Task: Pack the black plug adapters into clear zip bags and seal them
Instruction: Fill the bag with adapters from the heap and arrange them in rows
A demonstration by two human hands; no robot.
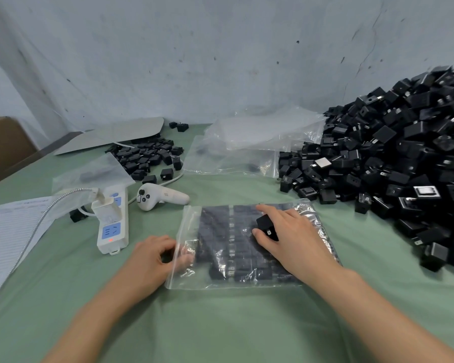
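Currently held: a small black cube-shaped plastic plug adapter (266, 227), pinched between the thumb and forefinger of the right hand (288, 237), its metal prong end turned toward 5 o'clock.
Where it sits: above the top film of the flat clear plastic zip bag (184, 280), outside the bag as far as I can tell, over its middle and a little toward 1 o'clock.
Bag: lies flat on the green cloth-covered table (220, 323), packed with black adapters in columns running 12 to 6; it is not sealed.
Mouth: on the 9 o'clock edge, with a clear unfilled strip just inside it.
Left hand (152, 260): curled at the mouth, its fingertips (185, 258) showing through the plastic inside the bag and gripping the upper film.
Key relation: the opening lies at 9 o'clock from the held adapter, so the piece likely has to travel that way across the bag, then enter heading toward 3 o'clock.
Nearer hand: the left is at the mouth; the right must cross to it.
Supply: a large heap of loose black plug adapters (404, 153) at 2 o'clock, apart from the bag.
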